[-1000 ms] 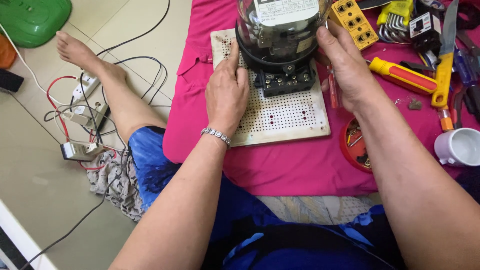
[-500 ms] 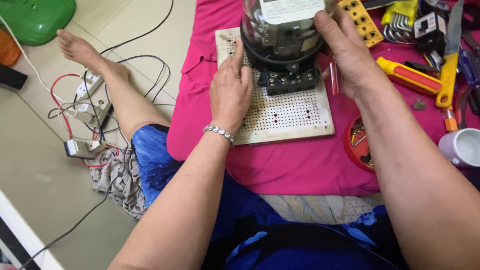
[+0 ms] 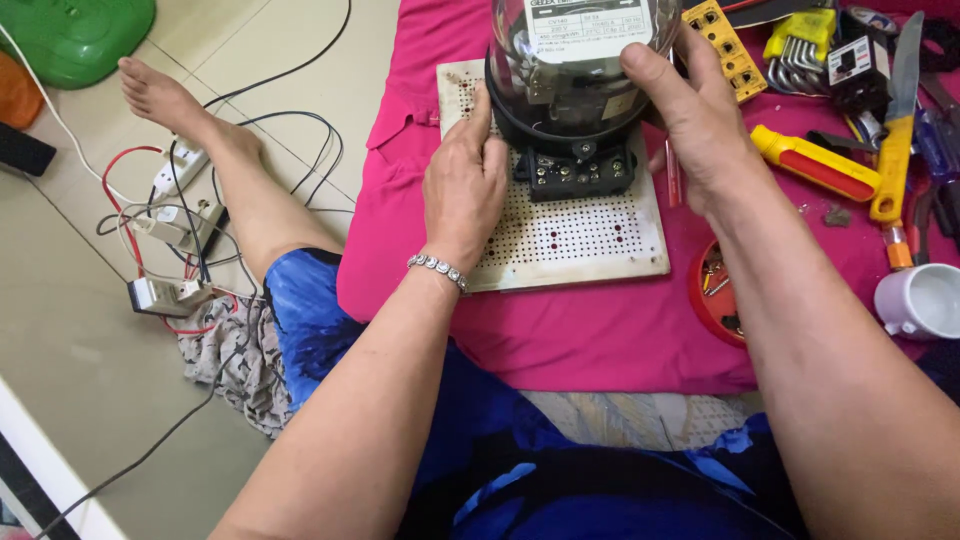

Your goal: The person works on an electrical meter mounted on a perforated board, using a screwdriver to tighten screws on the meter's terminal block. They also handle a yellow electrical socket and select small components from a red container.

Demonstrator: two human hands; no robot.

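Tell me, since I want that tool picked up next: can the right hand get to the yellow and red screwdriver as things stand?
Probably yes. The right hand is on the meter, and the screwdriver lies bare on the pink cloth just beside it; nothing lies between, though the hand must first let go.

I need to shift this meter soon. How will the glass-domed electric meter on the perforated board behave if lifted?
The glass-domed black electric meter is probably heavy for its size, since both hands steady it. Its clear dome looks smooth and breakable. Tall on a narrow base, it may tip on the white perforated board.
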